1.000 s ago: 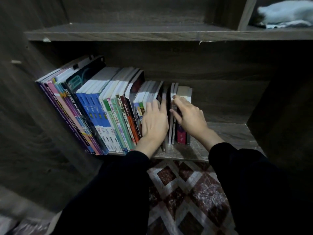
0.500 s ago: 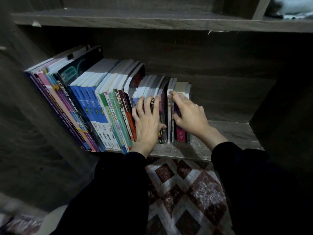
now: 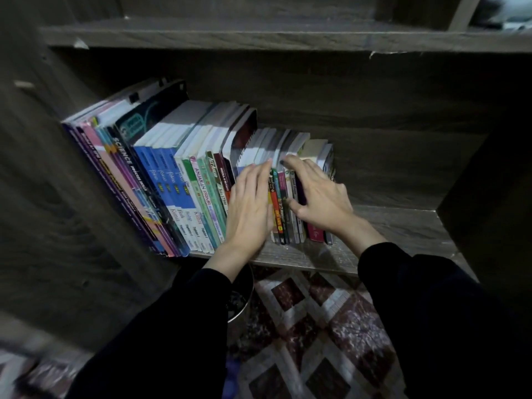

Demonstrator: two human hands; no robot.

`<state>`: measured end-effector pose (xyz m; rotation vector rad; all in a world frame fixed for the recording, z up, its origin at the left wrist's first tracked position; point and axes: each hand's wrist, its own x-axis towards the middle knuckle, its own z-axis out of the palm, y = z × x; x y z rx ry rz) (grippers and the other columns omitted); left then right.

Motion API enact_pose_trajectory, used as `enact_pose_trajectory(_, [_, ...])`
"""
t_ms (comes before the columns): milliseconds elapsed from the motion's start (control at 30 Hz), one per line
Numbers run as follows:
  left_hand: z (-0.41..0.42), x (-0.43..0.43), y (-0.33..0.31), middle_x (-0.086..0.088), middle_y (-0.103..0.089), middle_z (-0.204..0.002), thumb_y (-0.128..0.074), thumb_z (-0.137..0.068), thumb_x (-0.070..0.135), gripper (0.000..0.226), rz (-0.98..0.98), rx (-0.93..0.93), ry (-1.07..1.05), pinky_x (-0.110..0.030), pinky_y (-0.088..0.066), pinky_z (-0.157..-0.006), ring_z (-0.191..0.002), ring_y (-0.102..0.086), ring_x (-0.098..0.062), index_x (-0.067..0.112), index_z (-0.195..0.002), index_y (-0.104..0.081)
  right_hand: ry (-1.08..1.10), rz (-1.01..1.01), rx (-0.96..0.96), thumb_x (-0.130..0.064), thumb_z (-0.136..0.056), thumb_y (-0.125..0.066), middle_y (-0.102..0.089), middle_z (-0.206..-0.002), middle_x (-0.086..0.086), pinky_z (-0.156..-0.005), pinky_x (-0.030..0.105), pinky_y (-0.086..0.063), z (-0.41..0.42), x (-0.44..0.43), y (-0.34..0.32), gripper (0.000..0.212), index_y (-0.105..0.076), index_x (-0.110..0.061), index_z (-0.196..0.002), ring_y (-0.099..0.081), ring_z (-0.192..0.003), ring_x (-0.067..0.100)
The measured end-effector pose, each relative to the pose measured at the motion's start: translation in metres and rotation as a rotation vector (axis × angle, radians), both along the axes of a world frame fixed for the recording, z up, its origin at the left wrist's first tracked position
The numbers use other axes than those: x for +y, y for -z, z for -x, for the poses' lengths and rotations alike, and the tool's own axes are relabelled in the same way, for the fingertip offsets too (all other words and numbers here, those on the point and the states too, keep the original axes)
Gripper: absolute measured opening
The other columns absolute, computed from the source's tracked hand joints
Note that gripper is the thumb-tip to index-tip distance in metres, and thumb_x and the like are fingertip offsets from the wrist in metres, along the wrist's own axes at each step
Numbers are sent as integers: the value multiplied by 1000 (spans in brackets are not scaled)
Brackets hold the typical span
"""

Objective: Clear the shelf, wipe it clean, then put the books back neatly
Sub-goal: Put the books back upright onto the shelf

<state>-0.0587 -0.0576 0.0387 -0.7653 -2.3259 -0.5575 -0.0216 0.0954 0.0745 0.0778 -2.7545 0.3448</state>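
Pressing flat, my left hand [image 3: 250, 205] lies with straight fingers against the spines of the short books near the middle of the row and holds nothing. At its three o'clock, just beside it, my right hand [image 3: 319, 197] arches over the slim books [image 3: 281, 214] at the row's end. Its fingers curl across their top edges and its thumb presses their spines, so it grasps that small bunch. A few slim spines show in the gap between the two hands. Both sleeves are black.

At nine o'clock of my left hand stand the rest of the books [image 3: 172, 174]: green and blue spines first, then a tall dark one marked SCIENCE, then purple and pink ones, all tilted towards the left side wall. Every book stands on the shelf [image 3: 397, 228], whose board runs on at three o'clock of my right hand to the right wall. At twelve o'clock another board [image 3: 259, 33] crosses above the row. At six o'clock, below the shelf's front edge, lies a rug [image 3: 331, 326] patterned in dark red and pale diamonds. A round metal container [image 3: 240, 306] shows just under my left wrist.
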Motion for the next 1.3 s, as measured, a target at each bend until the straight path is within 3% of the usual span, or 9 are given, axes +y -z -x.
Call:
enact_pose_trajectory(133, [-3,-5,-14,-16,-45,-134,-57,-77,-9,66,-72,-78,43,-34,-29,-111,-128,-35,-24,-1,-140,-38,-16,-25,-7,-35,-88,-56,-20,-157,-11,-88,39,-48,1,0,-1,73,-15,-37,-148,-21,-143,13])
enact_pose_trajectory(267, [-2,1,-27,-17,-45,-128,-59,-75,-2,71,85,-105,-4,-37,-41,-97,-123,-35,-29,7,-143,-39,-16,-38,-32,-36,-91,-54,-16,-159,-9,-97,40,-43,-1,-1,-2,68,-19,-35,-148,-17,-145,13])
enact_pose_trajectory(633, [-17,4,-25,-15,-40,-131,-57,-76,3,68,-4,-160,-33,-35,-30,-102,-124,-26,-24,11,-142,-42,-3,28,-76,-29,-88,-57,-20,-156,-12,-94,46,-44,-2,-1,-6,65,-25,-38,-144,-20,-143,12])
enact_pose_trajectory(833, [-8,9,-40,-11,-37,-129,-53,-81,8,65,70,-192,-63,-32,-29,-98,-122,-30,-24,14,-144,-39,10,39,-90,-30,-88,-57,-19,-157,-11,-96,51,-43,0,-2,-5,65,-25,-37,-144,-18,-144,12])
enact_pose_trajectory(1033, [-35,7,-27,-10,-43,-117,-55,-83,8,59,-125,-248,-52,-32,-34,-94,-114,-34,-23,14,-141,-45,-5,58,-93,-26,-87,-58,-20,-156,-11,-98,47,-42,-1,-2,-6,65,-26,-37,-143,-18,-144,12])
enact_pose_trajectory(1167, [-51,4,-11,-6,-42,-129,-49,-95,17,48,-299,-421,38,-26,-36,-94,-123,-38,-18,22,-141,-37,4,53,-107,-21,-87,-59,-18,-157,-11,-98,48,-41,-4,-3,-9,68,-25,-37,-144,-17,-144,12])
enact_pose_trajectory(1233, [-46,9,-9,-10,-54,-118,-47,-97,19,40,-382,-472,105,-33,-51,-85,-100,-59,-21,26,-134,-32,6,53,-117,-19,-87,-58,-17,-157,-12,-99,48,-40,-5,-4,-9,69,-24,-38,-144,-17,-144,11])
enact_pose_trajectory(1300, [-39,16,-13,-9,-62,-83,-48,-97,16,30,-462,-456,101,-36,-51,-54,-62,-59,-20,22,-123,-33,12,51,-122,-20,-88,-57,-16,-157,-13,-100,47,-40,-5,-4,-10,68,-24,-38,-144,-16,-144,10])
